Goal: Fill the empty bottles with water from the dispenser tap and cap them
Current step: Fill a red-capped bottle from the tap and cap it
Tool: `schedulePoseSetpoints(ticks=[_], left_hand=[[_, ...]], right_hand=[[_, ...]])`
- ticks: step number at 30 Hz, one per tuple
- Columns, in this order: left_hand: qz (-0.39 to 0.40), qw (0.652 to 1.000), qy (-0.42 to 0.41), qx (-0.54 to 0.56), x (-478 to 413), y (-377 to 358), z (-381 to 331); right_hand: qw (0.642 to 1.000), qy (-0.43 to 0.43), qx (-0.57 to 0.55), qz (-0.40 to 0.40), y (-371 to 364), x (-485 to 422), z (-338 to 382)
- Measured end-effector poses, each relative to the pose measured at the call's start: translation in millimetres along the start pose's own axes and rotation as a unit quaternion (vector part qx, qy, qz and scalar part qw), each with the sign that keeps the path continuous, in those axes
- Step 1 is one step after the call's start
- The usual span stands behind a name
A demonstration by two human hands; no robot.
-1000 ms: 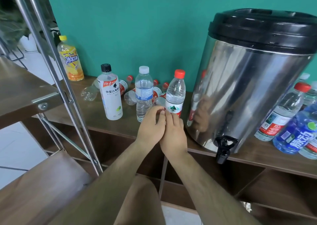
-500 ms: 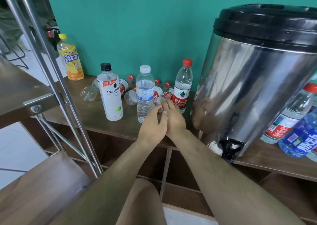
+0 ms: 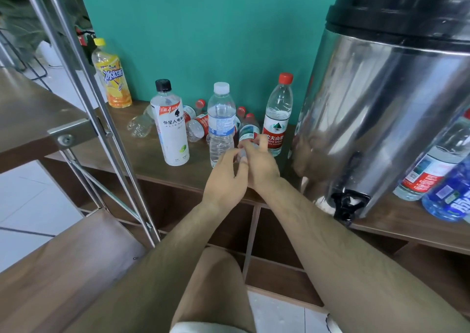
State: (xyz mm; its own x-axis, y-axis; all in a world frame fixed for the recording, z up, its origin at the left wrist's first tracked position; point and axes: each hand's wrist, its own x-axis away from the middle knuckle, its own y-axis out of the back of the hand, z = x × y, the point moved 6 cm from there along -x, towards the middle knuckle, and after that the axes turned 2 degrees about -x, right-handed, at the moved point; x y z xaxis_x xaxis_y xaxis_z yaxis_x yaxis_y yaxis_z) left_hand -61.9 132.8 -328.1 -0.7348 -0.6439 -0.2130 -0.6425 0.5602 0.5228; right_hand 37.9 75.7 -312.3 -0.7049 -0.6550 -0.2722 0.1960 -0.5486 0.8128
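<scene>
Capped bottle [image 3: 249, 131] lies on the shelf [image 3: 142, 159], right hand [image 3: 260, 166] gripping its base.

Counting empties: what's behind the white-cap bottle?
Small red-capped bottles lie on their sides behind the white-cap bottle; three red caps show. It hides parts of them, and the right hand covers one's base, so the exact count is unclear.
</scene>
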Motion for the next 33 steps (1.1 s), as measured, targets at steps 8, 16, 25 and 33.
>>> schedulePoseSetpoints(ticks=[8, 16, 25, 33], left_hand=[[0.011, 0.999, 0.03, 0.038, 22.6, -9.7, 6.9], [0.023, 0.967, 0.12, 0.224, 73.2, -30.1, -10.1], [0.035, 0.934, 0.214, 0.285, 135.9, -77.4, -2.1], [0.159, 0.952, 0.188, 0.183, 187.0, -135.3, 19.7]], right_hand=[[0.999, -0.013, -0.028, -0.037, 7.3, 77.6, -13.3], [0.991, 0.006, -0.1, -0.091, 38.5, 188.1, -18.8], [0.992, 0.034, -0.11, -0.047, 66.6, 288.9, -67.4], [0.98, -0.11, -0.123, -0.114, 83.8, 285.7, -124.6]])
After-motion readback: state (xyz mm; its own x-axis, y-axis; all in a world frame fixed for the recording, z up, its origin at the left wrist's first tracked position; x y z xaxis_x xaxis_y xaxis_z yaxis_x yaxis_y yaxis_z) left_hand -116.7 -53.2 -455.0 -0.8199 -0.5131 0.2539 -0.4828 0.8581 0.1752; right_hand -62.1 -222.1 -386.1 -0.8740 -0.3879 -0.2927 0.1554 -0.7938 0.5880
